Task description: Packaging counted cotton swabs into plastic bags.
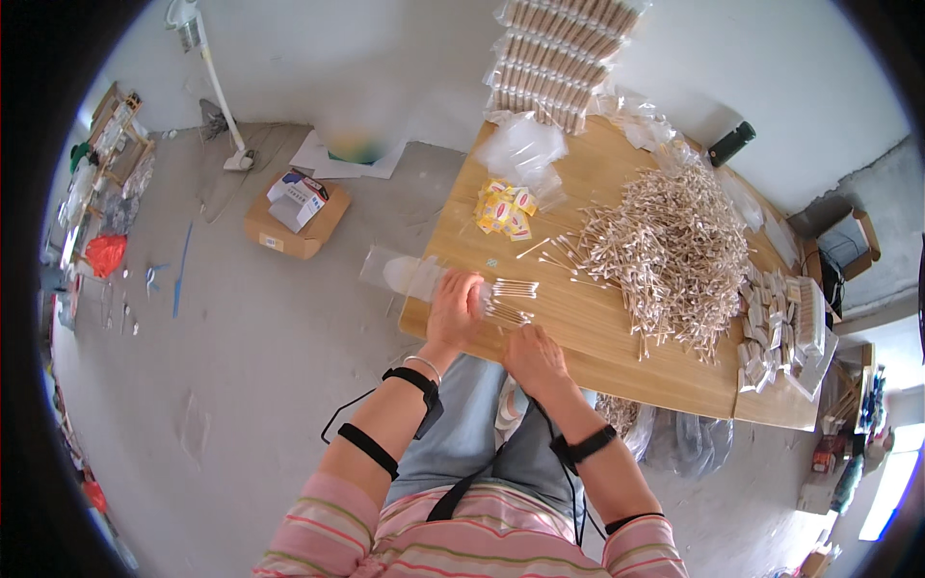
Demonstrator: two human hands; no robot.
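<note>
At the table's near left corner, my left hand is closed on a clear plastic bag that sticks out past the edge. Two small groups of cotton swabs lie just right of its fingers, an upper group and a lower group. Whether their left ends are inside the bag is hidden by the hand. My right hand is curled at the table's front edge, its fingertips close against the lower group. What it grips, if anything, cannot be made out. A large heap of loose cotton swabs spreads to the right.
Yellow-and-white packets and a stack of clear bags lie farther back on the wooden table. Bagged swabs are piled at the back. Small packs sit at right. A cardboard box stands on the floor.
</note>
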